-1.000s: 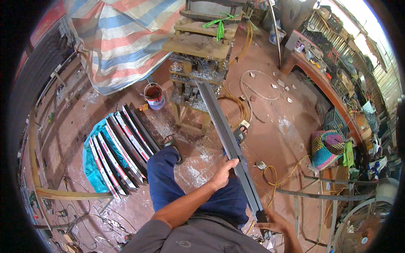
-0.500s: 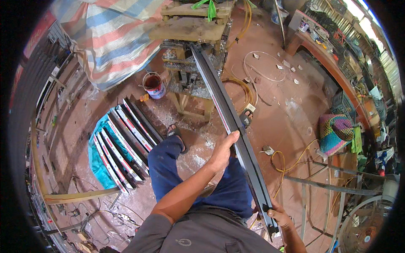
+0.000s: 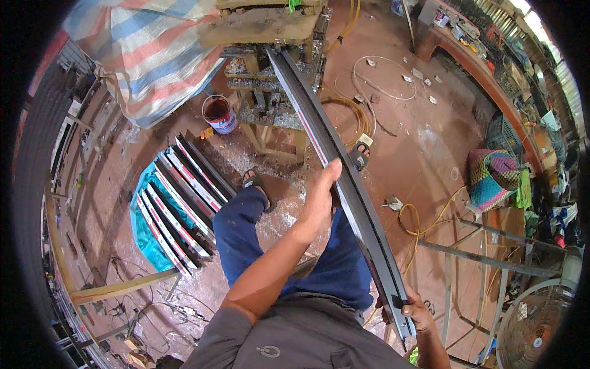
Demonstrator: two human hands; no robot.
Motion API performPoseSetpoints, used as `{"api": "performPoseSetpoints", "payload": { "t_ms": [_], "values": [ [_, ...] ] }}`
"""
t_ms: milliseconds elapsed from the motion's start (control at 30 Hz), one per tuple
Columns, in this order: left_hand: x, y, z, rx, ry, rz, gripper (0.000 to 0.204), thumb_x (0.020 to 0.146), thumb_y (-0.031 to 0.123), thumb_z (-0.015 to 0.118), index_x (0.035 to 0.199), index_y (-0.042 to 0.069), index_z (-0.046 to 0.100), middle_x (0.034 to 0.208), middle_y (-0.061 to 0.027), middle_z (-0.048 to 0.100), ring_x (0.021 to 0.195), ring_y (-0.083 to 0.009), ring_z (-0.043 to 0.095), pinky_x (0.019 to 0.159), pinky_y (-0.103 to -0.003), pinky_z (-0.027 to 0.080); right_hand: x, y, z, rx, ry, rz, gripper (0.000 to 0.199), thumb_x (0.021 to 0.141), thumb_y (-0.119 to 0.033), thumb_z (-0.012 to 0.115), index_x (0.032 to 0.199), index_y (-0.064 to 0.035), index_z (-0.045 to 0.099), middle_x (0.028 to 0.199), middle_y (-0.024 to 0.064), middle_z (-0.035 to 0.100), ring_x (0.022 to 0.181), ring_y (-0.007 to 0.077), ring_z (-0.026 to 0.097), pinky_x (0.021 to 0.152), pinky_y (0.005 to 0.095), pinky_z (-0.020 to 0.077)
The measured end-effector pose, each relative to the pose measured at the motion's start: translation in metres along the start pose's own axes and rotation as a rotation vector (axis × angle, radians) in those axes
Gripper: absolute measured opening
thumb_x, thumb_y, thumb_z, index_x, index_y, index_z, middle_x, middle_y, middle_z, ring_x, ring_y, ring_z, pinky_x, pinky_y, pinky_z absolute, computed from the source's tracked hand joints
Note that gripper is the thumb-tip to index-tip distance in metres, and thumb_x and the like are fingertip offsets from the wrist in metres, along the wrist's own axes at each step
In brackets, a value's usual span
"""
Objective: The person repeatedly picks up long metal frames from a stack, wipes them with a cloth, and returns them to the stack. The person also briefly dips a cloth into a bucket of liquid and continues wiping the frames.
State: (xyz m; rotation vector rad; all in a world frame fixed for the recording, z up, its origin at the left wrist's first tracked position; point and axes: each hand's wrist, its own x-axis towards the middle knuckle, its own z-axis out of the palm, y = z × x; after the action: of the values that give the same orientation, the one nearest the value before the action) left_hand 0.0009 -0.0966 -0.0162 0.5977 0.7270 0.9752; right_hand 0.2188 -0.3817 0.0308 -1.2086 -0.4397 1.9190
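Observation:
A long dark grey metal profile [image 3: 344,166], with a white and red strip along its left side, runs slantwise from the wooden rack to my lap. My left hand [image 3: 321,194] is closed round its left side near the middle, thumb lying along the edge; the fingertips are hidden beneath. At the near end my right hand [image 3: 415,310] grips the same profile from the right, thumb on top and some fingers underneath. The far end sits by the rack's upper shelf; whether it touches is hard to tell. To my left, several similar profiles [image 3: 178,212] lie on a teal sheet [image 3: 142,246].
Ahead stands a wooden rack [image 3: 258,31] strewn with metal shavings, a paint bucket [image 3: 220,115] beside it. A striped tarp [image 3: 153,55] hangs at the left. Yellow hose [image 3: 418,230], a woven bag [image 3: 493,178], a metal frame [image 3: 479,261] and a fan [image 3: 534,326] are on the right.
My left hand has slid or shifted slightly up and left, along with the profile's middle. The near end with my right hand has moved a little to the right. The view has shifted slightly.

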Motion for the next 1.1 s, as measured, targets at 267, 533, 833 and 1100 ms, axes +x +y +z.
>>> {"api": "performPoseSetpoints", "payload": {
  "t_ms": [267,533,833,1100],
  "values": [
    [0.029,0.024,-0.008,-0.034,0.004,0.027,0.053,0.1,0.059,0.056,0.107,0.007,0.061,0.089,-0.0114,0.067,0.079,-0.0247,0.068,0.075,-0.042,0.059,0.018,-0.013,0.019,-0.009,0.064,0.068,0.116,0.073,-0.032,0.079,0.17,-0.009,0.02,0.117,0.0191,0.07,0.081,0.0238,0.069,0.072,0.0343,0.0568],
    [0.033,0.025,-0.011,-0.009,0.07,0.026,0.05,0.1,0.057,0.055,0.107,0.008,0.06,0.088,-0.0114,0.066,0.08,-0.0253,0.068,0.074,-0.043,0.059,0.016,-0.013,0.017,0.046,0.041,0.086,0.114,0.073,-0.028,0.08,0.169,-0.0072,0.022,0.123,0.0207,0.07,0.09,0.0241,0.071,0.078,0.0342,0.0584],
    [0.03,0.031,-0.008,-0.036,-0.015,0.02,0.051,0.099,0.056,0.057,0.108,0.005,0.062,0.091,-0.0135,0.068,0.081,-0.0257,0.069,0.076,-0.042,0.059,0.024,-0.013,0.018,0.072,0.095,0.07,0.111,0.071,-0.021,0.077,0.166,-0.0004,0.026,0.12,0.0264,0.071,0.084,0.0279,0.073,0.077,0.0375,0.0598],
    [0.037,0.025,-0.013,-0.012,0.044,0.04,0.053,0.097,0.055,0.061,0.111,0.004,0.063,0.092,-0.0151,0.07,0.083,-0.0258,0.071,0.078,-0.042,0.06,0.026,-0.02,0.025,0.07,0.08,0.06,0.112,0.071,-0.024,0.079,0.166,-0.0006,0.027,0.111,0.0285,0.072,0.079,0.0288,0.072,0.071,0.0376,0.0589]
  ]
}}
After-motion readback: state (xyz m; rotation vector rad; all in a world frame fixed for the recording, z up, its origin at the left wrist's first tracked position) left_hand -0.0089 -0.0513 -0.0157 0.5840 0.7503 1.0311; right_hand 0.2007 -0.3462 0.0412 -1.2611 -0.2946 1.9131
